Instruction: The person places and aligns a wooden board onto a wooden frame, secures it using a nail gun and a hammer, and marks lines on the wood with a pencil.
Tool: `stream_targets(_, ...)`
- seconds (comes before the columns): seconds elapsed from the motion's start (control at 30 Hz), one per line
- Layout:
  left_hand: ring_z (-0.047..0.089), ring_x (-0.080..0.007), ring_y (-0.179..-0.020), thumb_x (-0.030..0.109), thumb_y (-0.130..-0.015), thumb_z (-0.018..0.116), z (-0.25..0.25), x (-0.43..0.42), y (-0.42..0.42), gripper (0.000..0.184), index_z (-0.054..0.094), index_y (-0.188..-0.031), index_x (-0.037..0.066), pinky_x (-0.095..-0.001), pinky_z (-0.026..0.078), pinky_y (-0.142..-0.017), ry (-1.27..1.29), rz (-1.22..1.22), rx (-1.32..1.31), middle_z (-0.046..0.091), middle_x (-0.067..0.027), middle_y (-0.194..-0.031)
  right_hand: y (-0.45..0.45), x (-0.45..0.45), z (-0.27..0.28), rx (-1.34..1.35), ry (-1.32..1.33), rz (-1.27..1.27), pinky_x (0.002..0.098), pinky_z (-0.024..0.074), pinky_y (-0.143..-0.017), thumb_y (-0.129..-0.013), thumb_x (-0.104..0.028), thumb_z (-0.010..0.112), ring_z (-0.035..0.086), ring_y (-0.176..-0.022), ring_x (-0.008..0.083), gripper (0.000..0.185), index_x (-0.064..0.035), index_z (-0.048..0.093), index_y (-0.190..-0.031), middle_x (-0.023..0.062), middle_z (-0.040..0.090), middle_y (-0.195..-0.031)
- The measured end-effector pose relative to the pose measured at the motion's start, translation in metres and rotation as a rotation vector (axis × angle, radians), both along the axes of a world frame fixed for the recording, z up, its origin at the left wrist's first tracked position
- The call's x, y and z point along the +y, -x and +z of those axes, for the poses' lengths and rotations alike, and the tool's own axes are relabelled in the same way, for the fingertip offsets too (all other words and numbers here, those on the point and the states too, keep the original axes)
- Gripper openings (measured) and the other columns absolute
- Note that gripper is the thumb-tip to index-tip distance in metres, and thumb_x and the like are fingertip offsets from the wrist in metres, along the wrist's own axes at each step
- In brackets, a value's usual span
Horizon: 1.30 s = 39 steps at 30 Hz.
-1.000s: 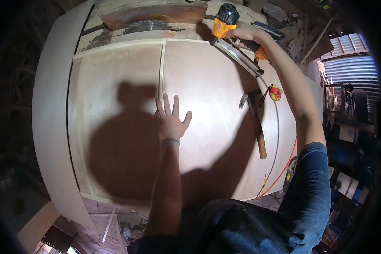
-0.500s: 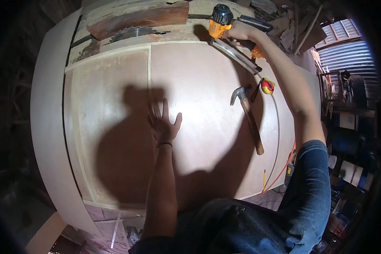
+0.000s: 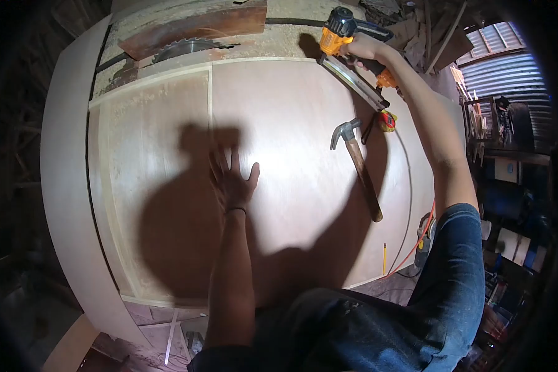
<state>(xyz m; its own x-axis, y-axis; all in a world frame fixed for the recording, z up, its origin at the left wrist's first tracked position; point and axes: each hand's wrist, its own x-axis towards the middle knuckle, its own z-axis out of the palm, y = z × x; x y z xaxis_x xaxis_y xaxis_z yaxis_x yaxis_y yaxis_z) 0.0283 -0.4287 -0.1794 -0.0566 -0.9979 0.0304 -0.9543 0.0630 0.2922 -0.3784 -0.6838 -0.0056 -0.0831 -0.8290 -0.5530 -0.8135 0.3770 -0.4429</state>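
My left hand (image 3: 232, 184) lies with spread fingers on the pale plywood panel (image 3: 297, 192), close to a thin wooden strip (image 3: 211, 93) that crosses it. At the panel's far right edge, my right hand (image 3: 367, 49) grips an orange and black nail gun (image 3: 336, 40); its long magazine slants down to the right. A claw hammer (image 3: 363, 167) with a wooden handle rests on the panel, right of the middle. Just beneath the nail gun's magazine end sits a red and yellow tape measure (image 3: 387, 121). Near the right front edge lies a yellow pencil (image 3: 384, 258).
Beyond the panel a circular saw blade (image 3: 193, 48) sticks up beside a brown board (image 3: 192, 26). A long pale board (image 3: 68, 167) runs along the left. An orange hose (image 3: 412, 245) passes the right front corner near another tool (image 3: 424, 242). Shelving stands at right.
The nail gun in my right hand has shifted slightly right in the view, nearer the tape measure. My left hand stays spread on the panel; the whole view has moved a little.
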Motion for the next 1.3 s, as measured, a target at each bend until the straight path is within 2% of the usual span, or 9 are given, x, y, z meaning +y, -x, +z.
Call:
stream_targets(0.17,0.026,-0.0464,-0.154,0.06,-0.087,0.071,-0.014,0.003,-0.004,0.085,0.046,-0.158,0.022,-0.0615,0.033,-0.119,0.161,-0.051,0.089,0.031,-0.0182,-0.168,-0.008,0.072,0.008,0.001,0.105,0.046,0.0311,0.0524,-0.065,-0.082,-0.021,0.068,0.067,-0.075,0.0126,0.029,0.0026,0.072,-0.098,0.0066,0.072,-0.084)
stream_targets(0.3,0.02,-0.0483,-0.156,0.069,-0.091,0.06,-0.009,0.014,0.001,0.086,0.041,-0.161,0.024,-0.0657,0.029,-0.12,0.066,-0.04,0.011,0.026,-0.0183,-0.17,-0.05,0.256,0.063,0.125,-0.053,-0.115,0.0345,0.0541,-0.06,-0.092,-0.03,0.066,0.069,-0.063,0.0171,0.032,-0.0067,0.074,-0.113,0.0093,0.07,-0.071)
stream_targets(0.37,0.023,-0.0471,-0.155,0.071,-0.09,0.061,-0.003,0.021,0.012,0.086,0.041,-0.161,0.027,-0.0652,0.033,-0.117,0.053,-0.032,0.014,0.029,-0.0172,-0.17,-0.018,0.386,0.048,0.496,-0.076,0.608,0.042,0.0595,-0.066,-0.1,-0.025,0.053,0.074,-0.072,0.028,0.029,-0.0156,0.071,-0.121,0.0093,0.074,-0.078)
stream_targets(0.43,0.023,-0.0474,-0.155,0.073,-0.09,0.059,-0.01,0.024,0.022,0.086,0.041,-0.161,0.028,-0.0643,0.035,-0.114,0.124,-0.048,0.003,0.028,-0.0164,-0.17,-0.079,0.484,0.085,0.024,-0.143,-0.429,0.0404,0.0562,-0.088,-0.086,-0.02,0.067,0.07,-0.093,0.0241,0.038,0.0019,0.067,-0.117,0.016,0.072,-0.095)
stream_targets(0.7,0.018,-0.0486,-0.156,0.078,-0.095,0.042,-0.009,0.059,0.04,0.087,0.035,-0.165,0.026,-0.0628,0.026,-0.121,0.243,-0.097,-0.045,0.024,-0.0167,-0.172,-0.144,0.854,0.079,0.048,-0.298,-0.928,0.0382,0.0546,-0.079,-0.08,-0.016,0.071,0.071,-0.085,0.0225,0.033,0.0006,0.072,-0.108,0.0132,0.074,-0.091)
stream_targets(0.97,0.015,-0.0494,-0.156,0.07,-0.1,0.045,0.018,0.192,0.004,0.078,0.039,-0.163,0.024,-0.0605,0.021,-0.124,0.207,-0.3,-0.041,0.024,-0.0163,-0.172,-0.186,0.906,0.121,-0.126,-0.156,-1.204,0.0323,0.0493,-0.056,-0.087,-0.022,0.072,0.064,-0.06,0.0137,0.024,0.0005,0.075,-0.095,0.0045,0.068,-0.068)
stream_targets(1.1,0.017,-0.0474,-0.157,0.066,-0.098,0.053,0.026,0.286,-0.042,0.076,0.041,-0.162,0.025,-0.0624,0.021,-0.123,0.151,-0.365,0.165,0.023,-0.0168,-0.172,-0.171,0.913,0.087,-0.139,-0.018,-0.91,0.0322,0.0486,-0.054,-0.087,-0.011,0.071,0.063,-0.059,0.0132,0.018,-0.0014,0.072,-0.103,0.0036,0.067,-0.073)
stream_targets(1.2,0.015,-0.0446,-0.158,0.061,-0.1,0.053,0.039,0.347,-0.076,0.074,0.039,-0.163,0.024,-0.0627,0.016,-0.125,0.039,-0.418,0.061,0.021,-0.0183,-0.172,-0.183,0.86,0.118,-0.161,0.012,-0.526,0.0414,0.0567,-0.085,-0.08,-0.009,0.074,0.075,-0.096,0.0316,0.037,-0.0007,0.071,-0.116,0.0192,0.076,-0.102)
stream_targets(1.3,0.014,-0.0431,-0.159,0.058,-0.101,0.054,0.042,0.373,-0.092,0.076,0.033,-0.165,0.024,-0.0638,0.011,-0.126,-0.01,-0.369,0.116,0.02,-0.0208,-0.172,-0.206,0.823,0.117,-0.245,0.135,-0.142,0.0435,0.0569,-0.085,-0.079,-0.012,0.07,0.073,-0.099,0.0416,0.037,-0.0008,0.07,-0.114,0.0257,0.073,-0.101)
